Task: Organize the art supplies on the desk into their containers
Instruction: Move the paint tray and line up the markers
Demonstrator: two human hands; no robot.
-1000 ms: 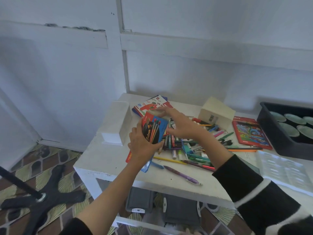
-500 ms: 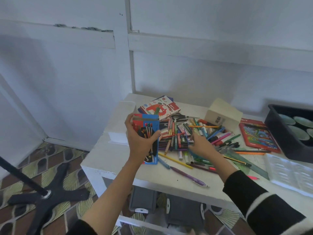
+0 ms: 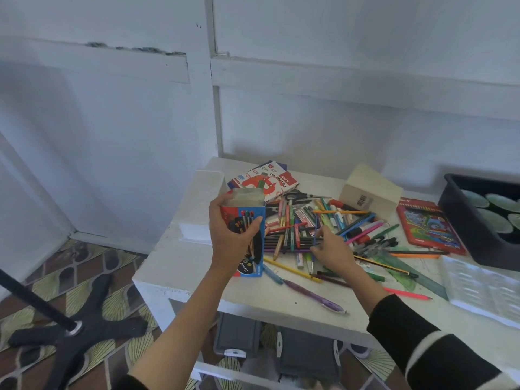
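White-painted wall behind, white counter [image 3: 180,266] strewn w/ supplies. Left hand [image 3: 230,240] wrapped shut round upright blue-and-red cardboard pencil box [image 3: 249,220], open mouth up, held above counter's left part; right hand [image 3: 332,249], just right of box, down on heap of loose coloured pencils and markers [image 3: 298,229], fingertips pinching toward a pencil, can't tell if anything's gripped yet. Pencils under right hand lie mostly crosswise, so prob. need turning end-down to drop in; right hand nearer. Count: 1 held box, 1 oil-pastel box [image 3: 264,180], 1 flat red tin [image 3: 427,226], loose pencils too many to count.
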